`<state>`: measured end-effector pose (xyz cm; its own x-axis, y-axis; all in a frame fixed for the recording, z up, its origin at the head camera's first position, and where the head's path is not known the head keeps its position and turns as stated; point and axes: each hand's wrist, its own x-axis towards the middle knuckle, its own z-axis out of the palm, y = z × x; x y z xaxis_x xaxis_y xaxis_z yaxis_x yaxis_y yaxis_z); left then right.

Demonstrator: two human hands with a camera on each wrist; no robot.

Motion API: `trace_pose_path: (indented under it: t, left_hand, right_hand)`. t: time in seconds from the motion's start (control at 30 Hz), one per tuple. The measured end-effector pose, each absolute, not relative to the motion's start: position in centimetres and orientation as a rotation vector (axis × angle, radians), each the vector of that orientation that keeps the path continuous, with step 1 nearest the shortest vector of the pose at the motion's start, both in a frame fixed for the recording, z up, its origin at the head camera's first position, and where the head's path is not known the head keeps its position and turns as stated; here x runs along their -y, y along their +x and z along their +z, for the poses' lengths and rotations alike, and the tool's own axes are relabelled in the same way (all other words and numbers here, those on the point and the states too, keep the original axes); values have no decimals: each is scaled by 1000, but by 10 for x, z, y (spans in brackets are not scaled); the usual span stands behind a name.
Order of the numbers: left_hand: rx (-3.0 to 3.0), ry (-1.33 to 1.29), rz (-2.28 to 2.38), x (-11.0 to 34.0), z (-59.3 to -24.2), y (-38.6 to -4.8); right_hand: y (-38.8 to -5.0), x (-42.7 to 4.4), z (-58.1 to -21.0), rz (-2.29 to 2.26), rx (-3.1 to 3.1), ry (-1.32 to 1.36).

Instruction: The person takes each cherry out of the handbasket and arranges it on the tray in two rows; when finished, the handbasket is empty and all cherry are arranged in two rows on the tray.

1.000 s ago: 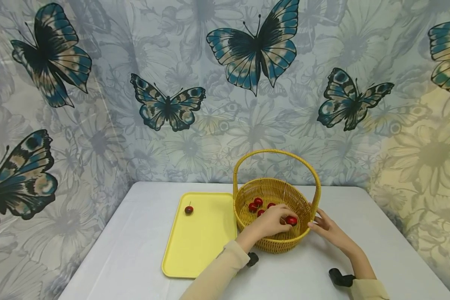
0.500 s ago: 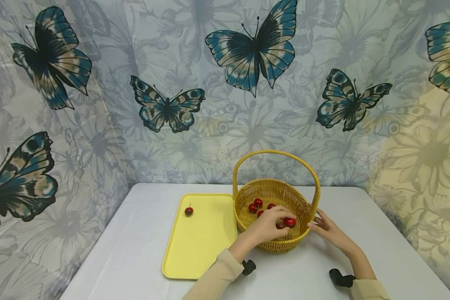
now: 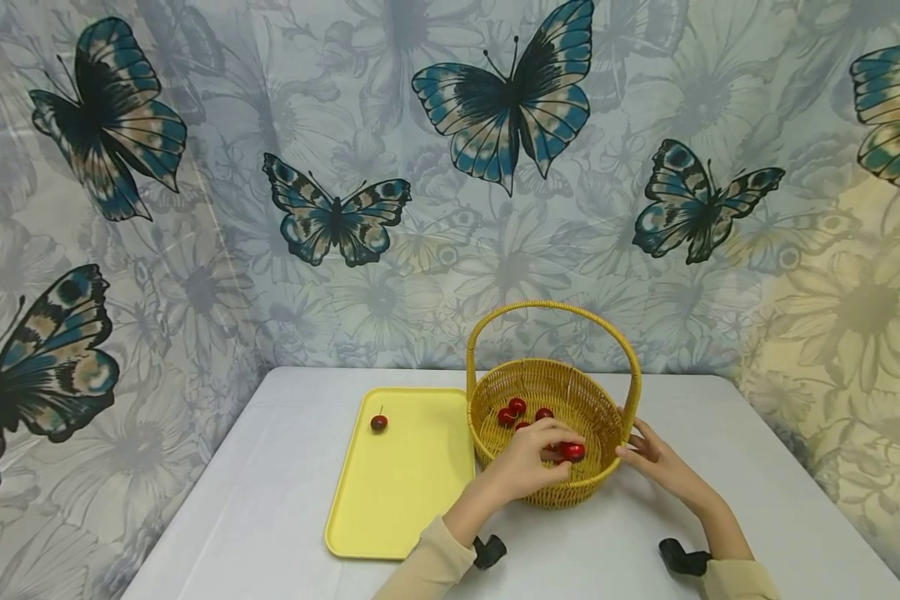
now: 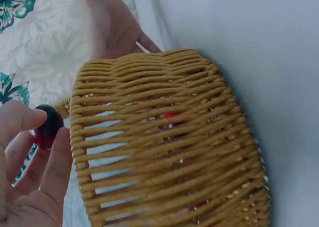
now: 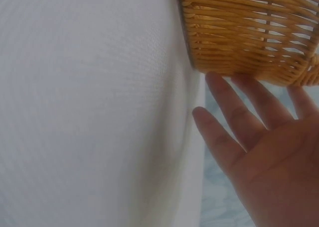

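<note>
Left hand (image 3: 531,458) and its cherry (image 3: 572,452) shifted slightly leftward and nearer the person over the past second; right hand (image 3: 656,460) unmoved. Left thumb and fingers pinch that dark red cherry at the near side of the wicker basket (image 3: 607,408); whether a second fruit sits behind the fingers, cannot tell. Right hand: fingers straight and spread, tips touching the basket's right wall below the handle (image 3: 551,306). Inside, loose cherries (image 3: 517,407) lie toward the left and back, one partly covered by the left hand. Handle arches over the opening; left hand and forearm block part of the front rim. Leftward, just beside the basket: yellow tray (image 3: 397,492), one stemmed cherry (image 3: 378,423) near its far left corner. White tablecloth (image 3: 247,500) beneath; butterfly-print backdrop (image 3: 495,242) behind.
</note>
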<state>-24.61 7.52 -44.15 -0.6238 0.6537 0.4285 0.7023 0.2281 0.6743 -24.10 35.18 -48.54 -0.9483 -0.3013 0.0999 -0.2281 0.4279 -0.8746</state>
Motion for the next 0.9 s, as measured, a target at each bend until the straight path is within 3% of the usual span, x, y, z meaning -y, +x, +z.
trace_pose_path:
  t: [0.9]
  left_hand:
    - [2453, -1240, -1392, -15, -443, -237]
  right_hand:
    - [-241, -351, -485, -1570, -2577, -468]
